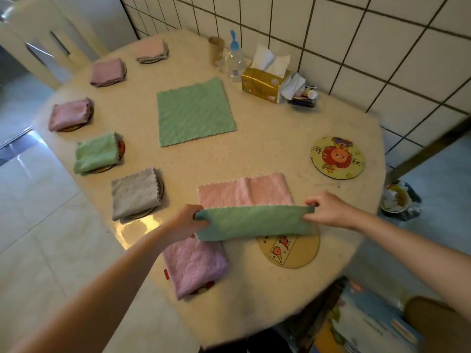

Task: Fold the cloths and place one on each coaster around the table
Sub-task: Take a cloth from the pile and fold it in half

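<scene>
My left hand (188, 219) and right hand (327, 208) each pinch an end of the green cloth (254, 222), lifted and doubled over. It hides part of the pink cloth (244, 191) beyond and the coaster (290, 250) beneath.

Green-pink cloth (254, 222); yellow cartoon coaster (337, 157); cream speckled table (267, 128).

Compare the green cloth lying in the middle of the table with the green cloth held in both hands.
The middle green cloth lies flat and fully unfolded; the held green cloth is doubled into a narrow strip. The first rests untouched on the table; left hand and right hand pinch the second's ends. Both have scalloped edges.
</scene>
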### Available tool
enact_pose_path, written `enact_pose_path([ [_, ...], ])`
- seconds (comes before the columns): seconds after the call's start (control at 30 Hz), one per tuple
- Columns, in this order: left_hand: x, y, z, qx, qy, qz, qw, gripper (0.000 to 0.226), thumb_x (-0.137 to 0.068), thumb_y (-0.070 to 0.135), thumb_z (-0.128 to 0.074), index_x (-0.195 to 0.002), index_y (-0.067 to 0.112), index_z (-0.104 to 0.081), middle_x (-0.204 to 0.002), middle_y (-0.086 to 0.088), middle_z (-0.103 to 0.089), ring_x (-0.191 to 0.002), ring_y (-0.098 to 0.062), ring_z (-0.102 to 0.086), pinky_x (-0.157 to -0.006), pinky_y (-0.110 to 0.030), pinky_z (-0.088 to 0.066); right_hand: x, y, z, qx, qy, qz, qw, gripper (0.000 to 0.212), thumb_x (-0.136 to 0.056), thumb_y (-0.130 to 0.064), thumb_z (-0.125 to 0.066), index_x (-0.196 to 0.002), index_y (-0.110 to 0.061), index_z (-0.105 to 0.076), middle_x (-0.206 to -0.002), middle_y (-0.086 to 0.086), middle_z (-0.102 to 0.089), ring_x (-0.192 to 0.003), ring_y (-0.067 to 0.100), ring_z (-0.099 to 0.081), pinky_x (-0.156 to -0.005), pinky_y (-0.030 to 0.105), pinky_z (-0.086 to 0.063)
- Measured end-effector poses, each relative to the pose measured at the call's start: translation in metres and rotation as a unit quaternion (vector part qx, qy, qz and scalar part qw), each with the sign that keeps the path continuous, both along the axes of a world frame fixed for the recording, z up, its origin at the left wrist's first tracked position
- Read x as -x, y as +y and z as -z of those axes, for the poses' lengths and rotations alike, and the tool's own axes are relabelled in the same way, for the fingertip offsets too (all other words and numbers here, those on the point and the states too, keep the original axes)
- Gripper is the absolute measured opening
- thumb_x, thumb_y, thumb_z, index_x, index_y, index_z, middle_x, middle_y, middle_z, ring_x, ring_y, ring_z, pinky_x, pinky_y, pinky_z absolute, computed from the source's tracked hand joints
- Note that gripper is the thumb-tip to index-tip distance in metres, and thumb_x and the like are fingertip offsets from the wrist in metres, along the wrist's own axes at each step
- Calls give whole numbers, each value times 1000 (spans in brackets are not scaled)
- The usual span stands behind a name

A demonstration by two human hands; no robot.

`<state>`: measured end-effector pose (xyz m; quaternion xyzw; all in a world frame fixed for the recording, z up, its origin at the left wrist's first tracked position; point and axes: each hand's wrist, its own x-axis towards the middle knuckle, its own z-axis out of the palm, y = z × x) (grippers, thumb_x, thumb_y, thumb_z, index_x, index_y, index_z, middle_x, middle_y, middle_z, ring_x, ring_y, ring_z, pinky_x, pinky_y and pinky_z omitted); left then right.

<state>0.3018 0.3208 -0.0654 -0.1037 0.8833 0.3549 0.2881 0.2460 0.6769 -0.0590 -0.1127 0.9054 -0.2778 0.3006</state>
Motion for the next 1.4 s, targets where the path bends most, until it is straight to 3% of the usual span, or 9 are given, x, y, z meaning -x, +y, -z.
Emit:
enact_pose_path([
  [0.13, 14, -4, 7, -66, 13, -124, 990, 5, -88, 2, -61, -84, 4, -61, -70, -5, -54, -61, -14, -52, -49, -24, -47, 30, -12, -6, 123, -51, 105, 985, 9, -84, -14, -69, -79, -13, -62, -77, 0, -64, -68, 7, -58, -55, 15, -43],
  [0.27, 32, -5, 22, -92, 14, -201, 975, 4, -90, 3, -59, -88, 0, -62, -66, -5, -53, -57, -15, -48, -50, -26, -44, 61, -28, 15, 135, -56, 233, 961, 17, -87, -13, -66, -102, -7, -60, -96, 8, -66, -82, 20, -65, -70, 31, -56],
  [0.37, 46, -10, 38, -58, 13, -207, 976, 7, -90, 8, -62, -92, 2, -66, -64, 0, -54, -56, -14, -49, -49, -25, -42, 81, -37, 33, 101, -50, 257, 960, 22, -86, -13, -67, -105, -4, -60, -98, 12, -67, -84, 24, -67, -66, 33, -58],
  [0.7, 71, -20, 63, -32, 34, -201, 978, 17, -90, 15, -62, -104, 6, -69, -76, -6, -62, -52, -13, -50, -37, -18, -41, 101, -47, 60, -12, -5, 215, 977, 11, -85, -18, -68, -93, -16, -61, -98, 6, -65, -87, 21, -62, -81, 40, -56],
  [0.9, 72, -24, 67, 71, 58, -162, 983, 18, -87, 29, -66, -94, 13, -65, -88, -9, -69, -67, -26, -62, -62, -39, -54, 102, -51, 62, -22, 30, 132, 991, 39, -84, -13, -65, -121, -19, -52, -119, 2, -55, -97, 15, -53, -72, 24, -44],
  [1.0, 76, -22, 66, 118, 123, -124, 978, 30, -86, 32, -64, -112, 18, -56, -105, -1, -60, -85, -23, -59, -71, -37, -52, 103, -59, 60, -42, 27, 50, 998, 54, -83, -19, -66, -132, -27, -44, -128, 0, -40, -101, 13, -48, -78, 23, -42],
  [1.1, 85, -22, 67, 127, 125, -38, 983, 41, -87, 33, -65, -123, 18, -53, -117, 0, -50, -95, -22, -57, -79, -37, -52, 109, -64, 60, -75, 16, 23, 997, 47, -83, -29, -67, -127, -26, -48, -126, 2, -38, -99, 14, -48, -84, 24, -41],
  [1.2, 93, -25, 71, 132, 117, -10, 984, 29, -85, 32, -68, -108, 16, -59, -109, 0, -49, -93, -22, -56, -79, -35, -50, 115, -65, 60, -95, 21, 11, 995, 28, -83, -30, -67, -106, -19, -55, -115, 3, -42, -96, 15, -50, -85, 26, -41],
  [1.4, 112, -35, 64, 22, 116, -61, 991, 11, -87, 18, -66, -88, 13, -56, -84, -3, -54, -80, -21, -48, -63, -30, -36, 128, -59, 41, 83, -77, 89, 990, 13, -80, -15, -69, -80, -13, -56, -84, 5, -58, -80, 19, -55, -70, 31, -44],
])
